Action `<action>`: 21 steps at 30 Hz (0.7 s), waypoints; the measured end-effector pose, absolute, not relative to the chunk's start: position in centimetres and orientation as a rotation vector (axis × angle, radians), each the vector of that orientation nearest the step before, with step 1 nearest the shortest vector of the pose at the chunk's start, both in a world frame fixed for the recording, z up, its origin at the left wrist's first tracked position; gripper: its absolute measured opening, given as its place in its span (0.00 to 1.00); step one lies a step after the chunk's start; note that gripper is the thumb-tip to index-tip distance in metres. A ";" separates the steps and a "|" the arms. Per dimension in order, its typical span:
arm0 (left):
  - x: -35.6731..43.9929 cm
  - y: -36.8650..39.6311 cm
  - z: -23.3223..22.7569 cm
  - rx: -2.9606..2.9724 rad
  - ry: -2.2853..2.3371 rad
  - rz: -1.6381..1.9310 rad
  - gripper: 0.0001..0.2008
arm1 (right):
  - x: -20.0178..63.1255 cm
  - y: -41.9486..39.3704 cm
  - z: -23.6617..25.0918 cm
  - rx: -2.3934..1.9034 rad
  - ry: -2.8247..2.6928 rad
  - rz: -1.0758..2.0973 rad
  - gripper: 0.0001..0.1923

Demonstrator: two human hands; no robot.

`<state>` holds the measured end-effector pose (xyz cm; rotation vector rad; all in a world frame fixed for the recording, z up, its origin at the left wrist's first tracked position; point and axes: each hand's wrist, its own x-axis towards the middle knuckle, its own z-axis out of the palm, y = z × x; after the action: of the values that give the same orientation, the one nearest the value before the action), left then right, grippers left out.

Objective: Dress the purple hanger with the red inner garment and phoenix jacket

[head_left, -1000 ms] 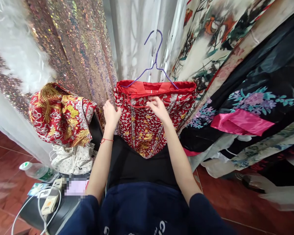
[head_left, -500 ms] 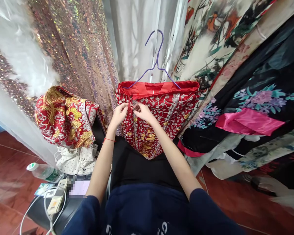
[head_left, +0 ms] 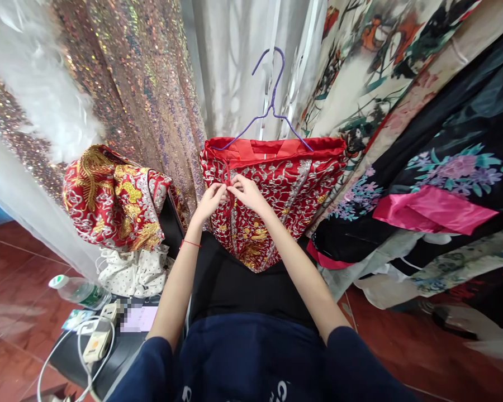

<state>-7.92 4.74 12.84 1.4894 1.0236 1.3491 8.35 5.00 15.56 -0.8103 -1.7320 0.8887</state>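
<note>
Embroidered red garment: centre of the frame, its open top facing up and its lower point lying over the dark lap.
How it handles: I'd expect soft cloth made fairly heavy by the dense stitching, stiffer along the raised bands, with a slick lining; the metallic thread could snag.
Where to hold: the waistband looks the safest place, since its smooth edge keeps fingertips off the raised thread.
Red tie: narrow and limp, running down the garment's upper left; light, easily twisted, best pinched between fingertips.
Left hand: thumb and fingers drawn together, pinching the tie.
Right hand: nearly meeting the other, thumb and forefinger closed on the same tie.
Purple hanger: thin bent wire, arms slanting down to the garment's open top.
Embroidery: curling silver lines over red, gold motifs gathered towards the bottom point.
Folded red piece: left of the frame, rumpled and rounded, heavy with gold and silver stitching, above soft dotted white cloth.
Sequined drape: upper left, glittering and grainy, beside white fluff.
Pink satin: right side, glossy and creased against black cloth with floral stitching.
Bottle: lower left, clear plastic, tilted.
</note>
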 end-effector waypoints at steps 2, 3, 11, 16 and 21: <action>-8.0 4.5 12.9 1.571 1.023 1.330 0.16 | 8.7 4.8 16.0 -0.819 -1.783 0.739 0.09; -8.0 4.3 13.1 1.624 1.020 1.341 0.17 | 8.9 4.7 16.2 -0.823 -1.807 0.666 0.10; -8.7 3.2 15.5 1.903 1.141 1.573 0.11 | 11.7 5.3 17.5 -0.942 -1.902 0.454 0.08; -11.4 4.3 17.0 1.702 1.502 1.909 0.10 | 13.7 6.3 17.6 -1.109 -1.480 0.409 0.08; -10.8 5.5 16.9 1.689 1.338 1.766 0.06 | 12.7 6.1 17.9 -0.979 -1.385 0.849 0.05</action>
<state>-10.76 5.46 16.87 1.6890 1.3384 1.7660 12.72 6.14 17.92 -0.9793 -1.3846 0.8488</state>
